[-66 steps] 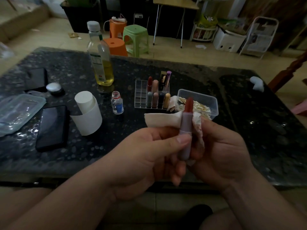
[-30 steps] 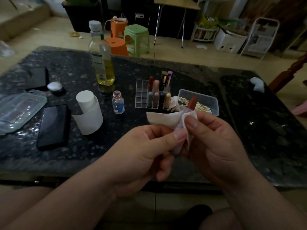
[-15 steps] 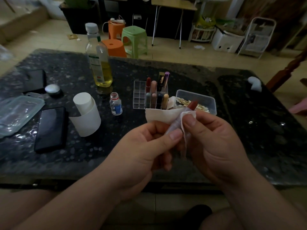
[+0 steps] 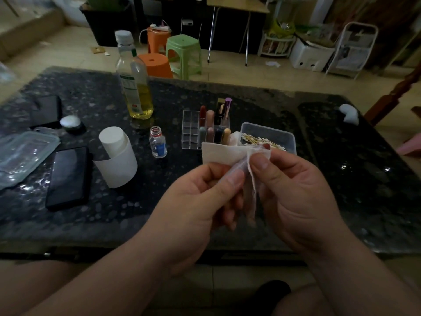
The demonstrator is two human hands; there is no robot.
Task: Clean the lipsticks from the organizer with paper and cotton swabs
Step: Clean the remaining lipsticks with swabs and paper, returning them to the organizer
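Gripping the lipstick [image 4: 239, 167], the left hand [image 4: 198, 201] curls its fingers [image 4: 229, 182] round the lower barrel, with the thumb pressed on the near side. The right hand [image 4: 296, 192] pinches the paper [image 4: 218, 153] against the upper barrel between thumb and forefinger. The lipstick is tilted, with its top pointing up and to the right. Only a small reddish tip shows above the right-hand fingers; paper and hands cover most of the rest. One flap of paper extends to the left above the left-hand fingers. A second strip hangs down between the two hands. Both hands are held over the near part of the counter [image 4: 341, 179].

Directly beyond the fingers stands the clear organizer [image 4: 190, 133], with several lipsticks [image 4: 210, 120] upright in its right-hand compartments. Beyond the right-hand fingers, just beside the organizer, a clear box [image 4: 292, 139] holds cotton swabs [image 4: 256, 140].

To the left of the left-hand fingers stand a small bottle [image 4: 158, 143] and a paper roll [image 4: 117, 156]. A dark phone [image 4: 68, 176] lies flat further left. Beyond the small bottle stands a tall bottle [image 4: 136, 87] with yellow liquid in its lower part.
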